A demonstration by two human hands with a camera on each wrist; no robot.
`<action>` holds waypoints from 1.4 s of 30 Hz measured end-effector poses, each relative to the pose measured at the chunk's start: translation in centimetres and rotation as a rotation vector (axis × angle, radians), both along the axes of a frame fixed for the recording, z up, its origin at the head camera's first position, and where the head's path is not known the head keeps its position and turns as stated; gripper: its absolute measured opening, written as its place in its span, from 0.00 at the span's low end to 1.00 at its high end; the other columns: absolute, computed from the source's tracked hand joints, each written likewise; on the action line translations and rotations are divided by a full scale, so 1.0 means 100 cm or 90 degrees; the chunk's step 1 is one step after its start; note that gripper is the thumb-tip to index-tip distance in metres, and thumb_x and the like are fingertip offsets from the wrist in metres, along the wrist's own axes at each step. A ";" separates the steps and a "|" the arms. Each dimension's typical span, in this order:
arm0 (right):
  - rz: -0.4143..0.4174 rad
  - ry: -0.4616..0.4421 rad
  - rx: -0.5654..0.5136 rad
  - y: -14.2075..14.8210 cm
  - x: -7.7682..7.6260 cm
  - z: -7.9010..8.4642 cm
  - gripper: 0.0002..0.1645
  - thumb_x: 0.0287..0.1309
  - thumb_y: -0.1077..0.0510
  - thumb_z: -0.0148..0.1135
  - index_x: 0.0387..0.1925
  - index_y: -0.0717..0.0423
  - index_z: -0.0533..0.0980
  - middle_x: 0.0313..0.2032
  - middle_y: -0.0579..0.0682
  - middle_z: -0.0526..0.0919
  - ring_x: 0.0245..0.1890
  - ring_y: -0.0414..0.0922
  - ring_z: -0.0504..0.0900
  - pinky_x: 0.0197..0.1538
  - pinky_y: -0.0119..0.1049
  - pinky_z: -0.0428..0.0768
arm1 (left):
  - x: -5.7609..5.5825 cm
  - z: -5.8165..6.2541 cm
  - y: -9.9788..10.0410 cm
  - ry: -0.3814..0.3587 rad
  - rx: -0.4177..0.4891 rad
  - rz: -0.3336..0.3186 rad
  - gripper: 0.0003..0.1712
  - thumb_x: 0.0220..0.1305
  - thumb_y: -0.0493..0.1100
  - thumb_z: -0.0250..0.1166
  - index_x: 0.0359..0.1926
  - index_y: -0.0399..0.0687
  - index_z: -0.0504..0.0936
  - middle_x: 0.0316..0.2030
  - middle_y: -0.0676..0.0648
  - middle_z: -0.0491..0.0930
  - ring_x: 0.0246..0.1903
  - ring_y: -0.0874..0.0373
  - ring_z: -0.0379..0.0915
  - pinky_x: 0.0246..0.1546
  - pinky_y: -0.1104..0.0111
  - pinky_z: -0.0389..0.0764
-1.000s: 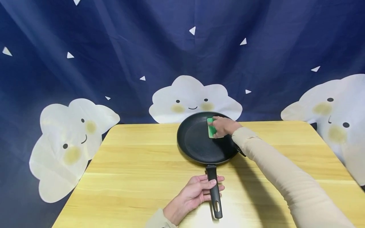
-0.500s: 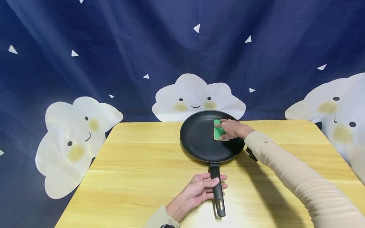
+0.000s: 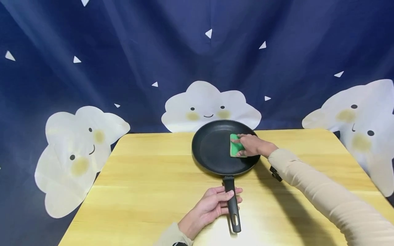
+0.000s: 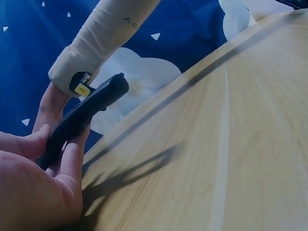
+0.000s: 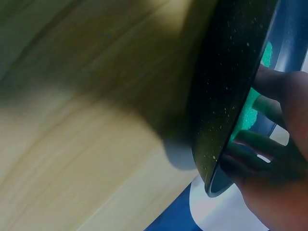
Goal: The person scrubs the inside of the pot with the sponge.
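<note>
One hand, the person's left hand (image 3: pixel 209 207), is gripping the handle (image 3: pixel 233 206) on the near side of the frying pan (image 3: pixel 212 147), which it is holding tilted over the wooden table (image 3: pixel 138 177). On the pan's right half, the green sponge (image 3: pixel 235 145) is lying right under the bent, gripping fingers of the right hand (image 3: pixel 253 145), the nearer hand, its long axis running roughly in line with the handle while the right wrist is blocking the right rim. Behind the pan, a blue curtain (image 3: pixel 184 51) is hanging close.
</note>
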State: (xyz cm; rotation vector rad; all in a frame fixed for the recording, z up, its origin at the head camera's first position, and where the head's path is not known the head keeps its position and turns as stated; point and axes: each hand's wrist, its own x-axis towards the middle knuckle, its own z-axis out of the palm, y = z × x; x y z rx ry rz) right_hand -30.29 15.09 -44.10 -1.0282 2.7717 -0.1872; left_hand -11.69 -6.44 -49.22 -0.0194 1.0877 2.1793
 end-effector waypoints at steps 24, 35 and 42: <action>-0.041 -0.065 -0.044 0.002 0.048 0.006 0.40 0.61 0.49 0.61 0.69 0.59 0.58 0.66 0.74 0.55 0.63 0.69 0.59 0.53 0.55 0.73 | -0.006 -0.008 0.000 0.021 0.013 -0.012 0.27 0.63 0.39 0.63 0.60 0.31 0.70 0.57 0.38 0.75 0.45 0.53 0.79 0.46 0.61 0.80; -0.028 -0.038 -0.105 -0.002 0.063 -0.005 0.39 0.57 0.47 0.65 0.66 0.59 0.65 0.64 0.71 0.61 0.63 0.66 0.61 0.56 0.57 0.71 | -0.003 -0.011 -0.004 0.015 0.028 -0.025 0.29 0.63 0.39 0.62 0.62 0.30 0.67 0.58 0.37 0.73 0.45 0.53 0.79 0.45 0.62 0.80; -0.030 -0.032 -0.126 -0.010 0.067 -0.008 0.41 0.56 0.46 0.65 0.65 0.63 0.64 0.63 0.70 0.63 0.64 0.64 0.62 0.60 0.57 0.68 | -0.004 -0.015 -0.004 0.020 0.024 -0.022 0.26 0.64 0.39 0.62 0.60 0.31 0.70 0.57 0.38 0.74 0.46 0.53 0.79 0.44 0.61 0.81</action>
